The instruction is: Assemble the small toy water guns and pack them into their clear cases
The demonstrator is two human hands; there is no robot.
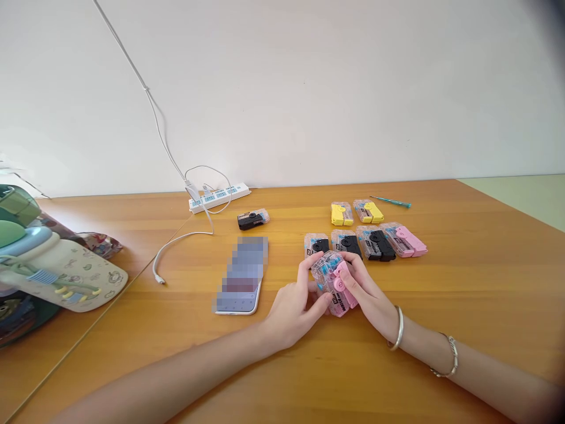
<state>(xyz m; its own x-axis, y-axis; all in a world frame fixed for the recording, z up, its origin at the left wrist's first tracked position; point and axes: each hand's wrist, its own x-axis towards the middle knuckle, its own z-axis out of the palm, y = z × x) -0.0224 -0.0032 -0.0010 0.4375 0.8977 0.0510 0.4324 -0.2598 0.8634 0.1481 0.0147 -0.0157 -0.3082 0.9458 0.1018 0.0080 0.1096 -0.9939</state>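
Between both hands is a flat gadget of clear plastic with a pink side and a round pink pivot [339, 285], tilted just above the table; blue parts show through its casing. My left hand [289, 312] grips its left side, fingers at the top and thumb near the lower edge. On the other side, my right hand [373, 297] holds the pink part, its thumb pressed there. Just behind lie similar black gadgets [376, 244], the leftmost partly covered by the hands, and another pink gadget [408, 240] at the row's right end.
Farther back lie two yellow gadgets [341, 214] and a teal screwdriver [392, 202]. To the left are a phone [242, 274], a lone black gadget [252, 219], a power strip [220, 197] and a white cable [180, 237]. A pale bottle [83, 274] occupies the left edge.
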